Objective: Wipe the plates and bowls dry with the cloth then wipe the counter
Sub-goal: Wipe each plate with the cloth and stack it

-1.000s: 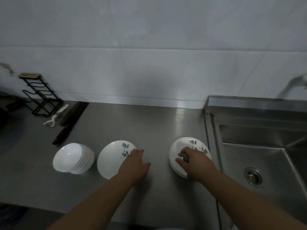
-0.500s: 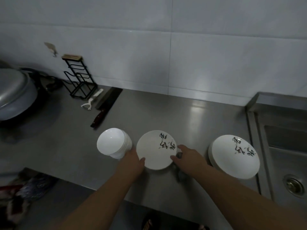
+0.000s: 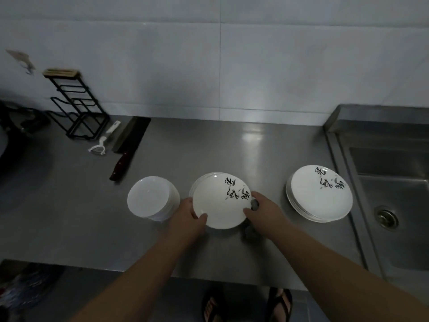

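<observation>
A white plate (image 3: 219, 205) with black brush marks is lifted off a stack of like plates on the steel counter (image 3: 209, 147). My left hand (image 3: 188, 217) grips its left rim, thumb on top. My right hand (image 3: 264, 211) holds the right rim together with a small grey cloth (image 3: 255, 204), most of it hidden in the hand. A stack of plain white bowls (image 3: 151, 198) stands to the left. Another stack of marked plates (image 3: 319, 196) sits to the right, by the sink.
The steel sink (image 3: 394, 182) lies at the right. At the back left are a cleaver (image 3: 128, 145), a white peeler (image 3: 102, 145) and a black wire rack (image 3: 74, 105). The counter's front edge runs just below my forearms.
My right hand left the right-hand stack and came with the cloth to the middle plate. Both hands now hold that plate by its rim, raised from its stack. The view shifted left.
</observation>
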{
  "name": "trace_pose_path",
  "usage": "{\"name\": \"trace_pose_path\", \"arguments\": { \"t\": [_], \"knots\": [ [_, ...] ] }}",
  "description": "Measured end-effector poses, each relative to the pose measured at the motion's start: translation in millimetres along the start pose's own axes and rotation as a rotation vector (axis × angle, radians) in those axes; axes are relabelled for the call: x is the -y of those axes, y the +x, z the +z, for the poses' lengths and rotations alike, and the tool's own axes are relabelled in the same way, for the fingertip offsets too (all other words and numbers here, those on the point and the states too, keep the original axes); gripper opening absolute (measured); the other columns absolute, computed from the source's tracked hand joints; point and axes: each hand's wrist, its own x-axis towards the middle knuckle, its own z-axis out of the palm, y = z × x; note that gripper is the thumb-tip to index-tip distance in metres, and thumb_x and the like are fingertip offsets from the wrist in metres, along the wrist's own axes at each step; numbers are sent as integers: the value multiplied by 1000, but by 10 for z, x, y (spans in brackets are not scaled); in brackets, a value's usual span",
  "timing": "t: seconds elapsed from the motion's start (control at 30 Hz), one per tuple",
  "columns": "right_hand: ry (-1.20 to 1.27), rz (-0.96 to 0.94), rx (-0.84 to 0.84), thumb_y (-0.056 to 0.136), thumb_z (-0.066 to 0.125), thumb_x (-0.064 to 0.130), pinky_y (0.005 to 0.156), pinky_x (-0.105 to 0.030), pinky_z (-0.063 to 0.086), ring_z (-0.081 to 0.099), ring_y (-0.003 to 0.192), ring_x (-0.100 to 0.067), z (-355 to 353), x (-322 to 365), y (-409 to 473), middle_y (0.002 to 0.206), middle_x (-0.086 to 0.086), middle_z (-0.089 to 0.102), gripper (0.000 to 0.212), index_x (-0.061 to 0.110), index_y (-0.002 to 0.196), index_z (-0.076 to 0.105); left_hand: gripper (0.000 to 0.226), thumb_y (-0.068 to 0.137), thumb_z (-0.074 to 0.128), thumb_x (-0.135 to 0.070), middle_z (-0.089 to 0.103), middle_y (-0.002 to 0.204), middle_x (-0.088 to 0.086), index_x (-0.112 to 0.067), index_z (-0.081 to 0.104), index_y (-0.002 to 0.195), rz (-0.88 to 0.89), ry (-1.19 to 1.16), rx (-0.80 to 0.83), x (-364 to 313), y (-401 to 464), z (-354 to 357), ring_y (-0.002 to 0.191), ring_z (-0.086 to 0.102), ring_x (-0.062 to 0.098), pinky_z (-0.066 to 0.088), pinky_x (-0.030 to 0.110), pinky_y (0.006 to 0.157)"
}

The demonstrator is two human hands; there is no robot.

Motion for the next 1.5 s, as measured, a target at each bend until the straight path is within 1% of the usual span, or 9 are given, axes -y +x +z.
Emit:
{"name": "trace_pose_path", "arguments": {
  "t": [0.1, 0.27, 0.47, 0.73, 0.9, 1.13, 1.3, 1.43, 1.5],
  "knots": [
    [72, 25, -40, 88, 73, 25, 94, -25, 41, 60, 121, -24, -15, -71, -95, 128, -1, 66, 62, 25, 146, 53, 55, 88, 74, -24, 61, 89, -10, -23, 48, 137, 45, -69, -17, -38, -36, 10, 78, 57, -2, 39, 11, 62],
    [143, 64, -97, 90, 73, 25, 95, -23, 39, 58, 125, -22, -135, -258, -355, 134, -1, 63, 66, 28, 151, 47, 72, 85, 78, -29, 66, 90, -6, -27, 40, 147, 114, -140, 55, -103, -75, 144, 84, 66, 13, 57, 39, 84],
    [147, 164, -131, 87, 76, 23, 94, -28, 43, 60, 121, -25, -296, -805, -707, 131, -4, 65, 67, 27, 148, 50, 76, 84, 78, -30, 65, 99, -15, -37, 34, 145, 219, -142, 238, -138, -361, 546, 91, 65, 4, 51, 27, 77],
    [134, 225, -124, 88, 76, 21, 88, -24, 38, 60, 118, -25, -421, -1303, -953, 132, -6, 65, 59, 26, 142, 52, 84, 84, 79, -26, 60, 125, -17, -36, 29, 151, 233, -136, 292, -271, -660, 1048, 112, 61, 7, 47, 24, 90],
    [130, 225, -81, 90, 74, 22, 90, -24, 38, 58, 124, -26, -430, -1467, -976, 139, -7, 62, 61, 24, 145, 50, 90, 81, 79, -27, 60, 120, -16, -32, 29, 155, 231, -32, 282, -245, -704, 1230, 93, 57, -10, 43, 15, 81],
    [36, 164, -18, 92, 73, 29, 87, -23, 39, 60, 122, -27, -495, -1513, -879, 135, -7, 66, 53, 24, 142, 56, 83, 85, 76, -28, 62, 115, -12, -29, 34, 156, 231, 20, 211, -165, -662, 1322, 92, 55, 0, 42, 21, 82],
    [-53, 12, -211, 95, 67, 41, 92, -34, 48, 63, 115, -31, -614, -1370, -891, 123, -11, 69, 48, 20, 137, 57, 82, 86, 73, -36, 64, 122, -9, -35, 31, 157, 318, 115, 148, -109, -689, 1317, 104, 60, 10, 45, 27, 86],
    [-292, -229, -11, 100, 48, 57, 123, -40, 23, 28, 150, -31, -483, -1198, -835, 165, -8, 31, 76, 25, 163, 21, 85, 89, 53, -63, 45, 154, 3, -24, 25, 160, 465, 400, -19, 42, -637, 1358, 139, 44, 25, 36, 45, 113],
    [-521, -286, -47, 99, 33, 63, 127, -52, 12, 11, 155, -41, -333, -1240, -783, 170, -13, 16, 80, 19, 164, 20, 89, 91, 41, -69, 25, 167, 1, -24, 16, 163, 519, 471, -29, 116, -594, 1401, 151, 27, 24, 22, 48, 122]
  ]
}}
